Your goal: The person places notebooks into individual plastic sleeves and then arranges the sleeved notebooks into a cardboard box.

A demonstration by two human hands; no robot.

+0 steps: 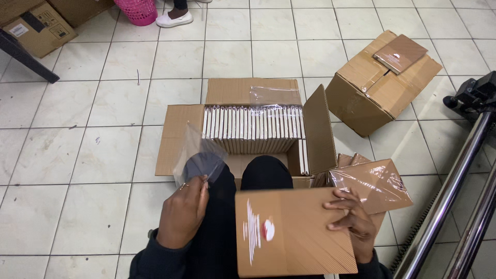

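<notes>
**Flat brown box held loosely beside a floppy clear sleeve**

Closest in, the right hand (351, 222) pinches the edge of a flat brown box (292, 232) bearing a white-and-red mark, over the lap. The left hand (183, 214) is closed on a clear plastic sleeve (199, 155), which hangs limp and could slip or crumple. Ahead on the tiled floor (77, 155), an open carton (248, 129) holds wrapped boxes upright; a taped carton (377, 88) sits well apart.
</notes>
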